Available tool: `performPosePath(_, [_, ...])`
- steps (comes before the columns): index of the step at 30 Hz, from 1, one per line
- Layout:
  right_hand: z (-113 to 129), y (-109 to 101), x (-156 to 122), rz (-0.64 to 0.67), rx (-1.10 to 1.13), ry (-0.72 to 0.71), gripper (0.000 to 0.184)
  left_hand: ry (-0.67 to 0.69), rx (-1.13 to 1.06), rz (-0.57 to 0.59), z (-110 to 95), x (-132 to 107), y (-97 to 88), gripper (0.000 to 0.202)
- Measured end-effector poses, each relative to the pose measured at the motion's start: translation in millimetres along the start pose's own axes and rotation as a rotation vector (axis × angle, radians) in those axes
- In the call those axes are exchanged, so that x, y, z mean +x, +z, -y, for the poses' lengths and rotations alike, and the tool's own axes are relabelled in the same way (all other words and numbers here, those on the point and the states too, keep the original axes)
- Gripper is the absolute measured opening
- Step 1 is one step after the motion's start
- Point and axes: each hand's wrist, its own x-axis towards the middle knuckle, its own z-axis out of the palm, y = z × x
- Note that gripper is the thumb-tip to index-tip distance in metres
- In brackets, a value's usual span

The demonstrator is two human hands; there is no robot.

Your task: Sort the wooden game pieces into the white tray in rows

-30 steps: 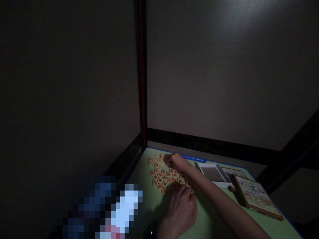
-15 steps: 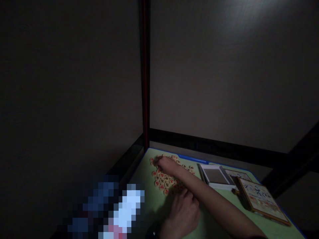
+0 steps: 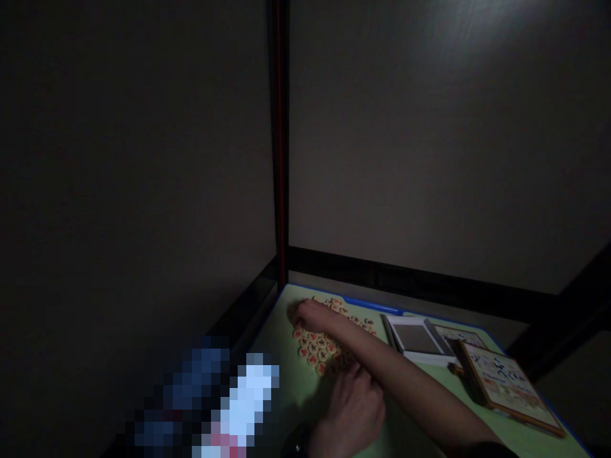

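While pieces [image 3: 314, 347] are packed at five o'clock from right hand [image 3: 307, 315], others [image 3: 368, 323] seem ungathered at three; neither hand's grip discernible.

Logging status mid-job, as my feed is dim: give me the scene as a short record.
Round pieces: clustered loosely, red or black markings
Left hand: curled at the cluster's near side; grip unclear
Right hand: over the cluster's far-left part; grip unclear
White-rimmed tray: right of the pieces
Wood-edged case: right of the tray, printed top
Table: green, blue edge
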Motion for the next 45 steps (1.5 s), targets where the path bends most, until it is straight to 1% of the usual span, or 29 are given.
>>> performPosePath(2, [-2.9,-4.8,-2.0,0.020,-0.029,0.022,0.022,0.004,0.007,-0.003,0.0,-0.1,-0.5,0.026])
performPosePath(7, [-9.9,-17.9,-14.5,0.028,-0.132,0.157,0.023,0.021,0.021,-0.010,0.0,0.5,1.7,0.023])
performPosePath(12, [-5.3,-17.8,-18.9,0.070,-0.197,0.240,0.021,0.016,0.006,0.004,0.2,1.1,1.5,0.023])
performPosePath(15, [0.2,-16.3,-18.8,0.078,-0.225,0.249,0.021,0.012,0.024,-0.003,-0.2,1.1,-0.6,0.023])
performPosePath(20, [6.4,-16.6,-22.0,0.091,-0.259,0.229,0.025,0.018,0.026,-0.003,-1.0,1.8,-2.5,0.021])
performPosePath(25, [10.8,-17.2,-26.6,0.082,-0.259,0.203,0.044,0.008,0.015,0.007,-1.7,1.8,-2.3,0.023])
performPosePath(28, [10.5,-15.7,-28.0,0.055,-0.231,0.199,0.045,0.012,0.009,0.012,-1.6,1.6,-2.7,0.024])
performPosePath(32, [-1.3,-16.5,-31.6,0.024,-0.150,0.217,0.037,0.022,0.029,0.006,-1.6,2.2,-3.7,0.023])
performPosePath(34, [-12.1,-18.1,-35.6,0.018,-0.082,0.217,0.033,0.034,0.050,0.000,-1.7,2.4,-3.7,0.021])
performPosePath(37, [-29.7,-17.3,-43.3,0.022,0.035,0.208,0.034,0.054,0.067,-0.034,-2.0,2.1,-2.7,0.018])
performPosePath(40, [-44.5,-10.2,-49.9,0.026,0.135,0.203,0.033,0.056,0.062,-0.060,-2.1,1.3,-1.9,0.017])
performPosePath(45, [-59.0,4.3,-55.6,0.009,0.226,0.204,0.030,0.035,0.033,-0.035,-1.7,1.8,-5.1,0.016])
